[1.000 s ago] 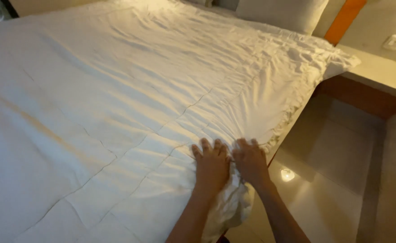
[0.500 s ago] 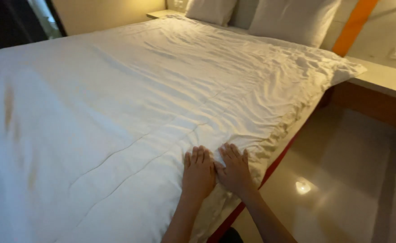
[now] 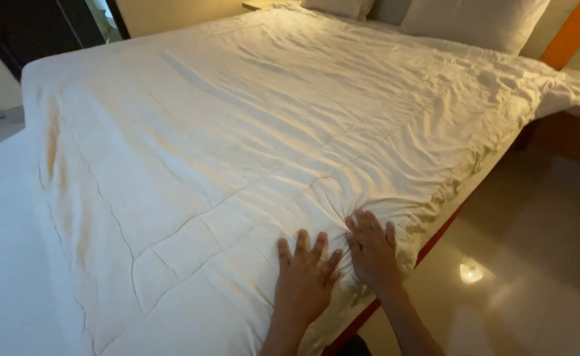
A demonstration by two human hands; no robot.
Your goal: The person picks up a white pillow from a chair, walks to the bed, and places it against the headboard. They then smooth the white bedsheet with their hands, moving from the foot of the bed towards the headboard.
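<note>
A white quilted duvet [image 3: 237,151] covers a large bed and hangs over its near right edge. My left hand [image 3: 306,277] lies flat on the duvet close to that edge, fingers spread. Right beside it, my right hand [image 3: 372,250] presses palm down on the fabric, fingers apart, where creases fan out from under it. Neither hand holds anything. Two pillows [image 3: 474,20] lean at the head of the bed, far right.
A red bed base [image 3: 435,237] shows under the duvet's edge. Glossy tan floor [image 3: 527,264] runs along the bed's right side with a lamp reflection. A wooden bedside shelf [image 3: 567,138] stands at the far right. A dark doorway [image 3: 32,26] is at the far left.
The view has swung left and pulled back, showing more of the bed. My hands have stayed side by side near the edge, spreading flatter on the duvet.
</note>
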